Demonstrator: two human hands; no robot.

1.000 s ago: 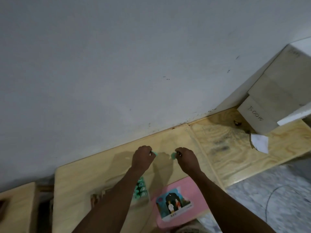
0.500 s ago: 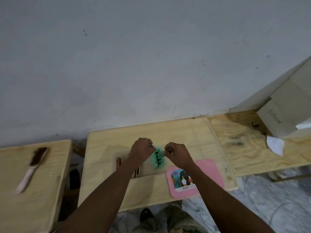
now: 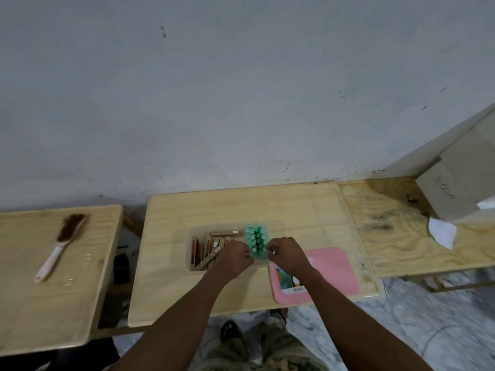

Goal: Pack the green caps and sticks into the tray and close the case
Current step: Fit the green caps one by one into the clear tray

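Note:
A clear plastic tray (image 3: 189,263) sits mid-table. Its left part holds several brown wooden sticks (image 3: 207,247); its right part holds rows of green caps (image 3: 256,240) standing upright. My left hand (image 3: 235,257) is curled over the tray's front, covering the near ends of the sticks. My right hand (image 3: 288,254) is curled just right of the caps' front row. Both pinch at the near end of the cap rows, and I cannot make out anything held in the fingertips. The pink case lid (image 3: 333,271) lies flat to the right, partly under my right wrist.
A brush (image 3: 63,243) with a pale handle lies on the left table. A cardboard box (image 3: 455,194) and a white paper scrap (image 3: 442,234) are on the right table against the wall. Marble floor and my legs show below the table edge.
My view has tilted down and left, bringing the tray and left table into sight. Both hands came down from above the table to the tray; the green caps seen in my fingers no longer show.

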